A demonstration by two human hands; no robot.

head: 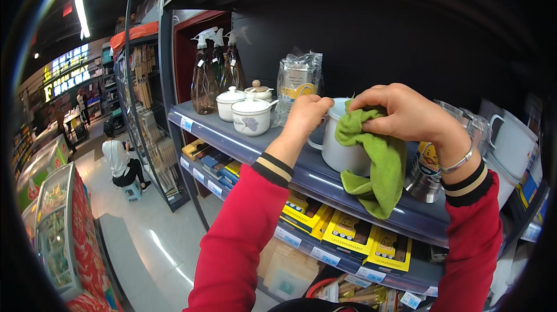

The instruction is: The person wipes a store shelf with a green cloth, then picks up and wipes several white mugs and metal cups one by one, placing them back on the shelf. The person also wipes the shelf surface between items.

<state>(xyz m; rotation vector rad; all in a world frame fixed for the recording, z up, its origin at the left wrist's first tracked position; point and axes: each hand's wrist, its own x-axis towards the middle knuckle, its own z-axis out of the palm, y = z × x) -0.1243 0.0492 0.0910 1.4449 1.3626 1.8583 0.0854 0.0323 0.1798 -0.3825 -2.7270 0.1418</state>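
Note:
A white mug (346, 146) with a side handle stands on the dark shelf (300, 155) before me. The fingers of my left hand (307, 114) pinch its rim on the left. My right hand (396, 112) grips a green cloth (378, 151) at the mug's right rim. Part of the cloth is bunched over the rim, and its long end hangs down past the mug's side towards the shelf edge. The cloth and my right hand hide much of the mug's opening.
Lidded white jars (251, 120), brown spray bottles (203, 81) and a plastic-wrapped item (296, 88) stand left of the mug. A metal container (426, 173) and larger white pots (507, 151) are right. Yellow boxes (348, 233) lie below. A person (119, 157) sits in the aisle.

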